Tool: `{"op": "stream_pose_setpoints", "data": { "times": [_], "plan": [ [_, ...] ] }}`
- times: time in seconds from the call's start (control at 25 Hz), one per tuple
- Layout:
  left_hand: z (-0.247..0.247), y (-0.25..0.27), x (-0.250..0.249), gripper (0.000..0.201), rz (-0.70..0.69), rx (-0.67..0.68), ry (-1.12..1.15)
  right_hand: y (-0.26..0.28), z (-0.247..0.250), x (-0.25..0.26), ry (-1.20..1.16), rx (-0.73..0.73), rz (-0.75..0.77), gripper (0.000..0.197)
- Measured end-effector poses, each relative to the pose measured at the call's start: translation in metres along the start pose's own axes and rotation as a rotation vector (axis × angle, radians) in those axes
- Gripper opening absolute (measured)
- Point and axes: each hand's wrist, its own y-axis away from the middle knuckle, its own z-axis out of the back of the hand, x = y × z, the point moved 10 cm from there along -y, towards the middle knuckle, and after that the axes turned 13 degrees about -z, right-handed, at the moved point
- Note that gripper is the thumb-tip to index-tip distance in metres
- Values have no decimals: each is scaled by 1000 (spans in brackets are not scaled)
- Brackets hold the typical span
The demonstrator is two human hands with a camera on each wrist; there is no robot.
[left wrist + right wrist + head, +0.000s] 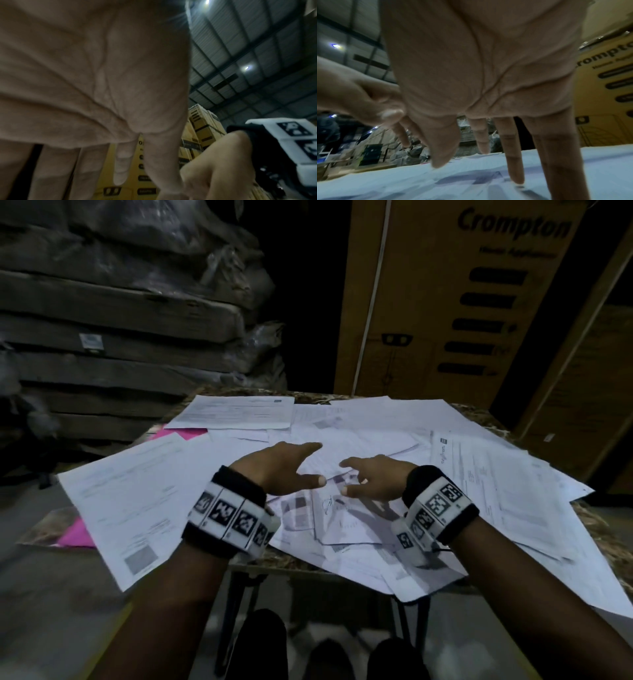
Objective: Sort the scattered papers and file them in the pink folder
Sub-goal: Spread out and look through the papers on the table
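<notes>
White printed papers [359, 436] lie scattered and overlapping all over a small table. The pink folder [178, 433] lies under them at the left, with only pink corners showing, one more at the near left [77, 534]. My left hand [291, 465] hovers over the middle of the pile, fingers straight and spread, holding nothing. My right hand [364, 477] faces it a little to the right, fingers spread and pointing down. In the right wrist view its fingertips [517, 178] reach the papers [419, 178]. The left wrist view shows my open palm [85, 67] and straight fingers.
The table's brown mottled top [596, 529] shows at the right edge. A tall Crompton cardboard box [445, 302] stands right behind the table. Wrapped stacked goods [120, 302] fill the left background. Some papers overhang the near table edge above my knees.
</notes>
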Motion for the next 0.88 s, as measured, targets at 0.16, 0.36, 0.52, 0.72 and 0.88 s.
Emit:
{"op": "stream_pose_setpoints", "data": {
  "times": [0.16, 0.36, 0.52, 0.72, 0.88],
  "plan": [
    [-5, -4, 20, 77, 47, 41, -10, -15, 16, -16, -530, -75, -187, 63],
    [-20, -6, 40, 78, 143, 193, -140, -38, 2, -35, -969, 24, -430, 36],
    [-20, -13, 42, 81, 139, 155, -191, -44, -5, -29, -1185, -28, -466, 16],
    [-19, -9, 45, 82, 131, 106, -130, -58, -4, -26, -1098, -135, -429, 24],
    [-10, -2, 54, 74, 129, 51, -10, -69, 12, -36, -964, -298, -442, 3]
  ]
}}
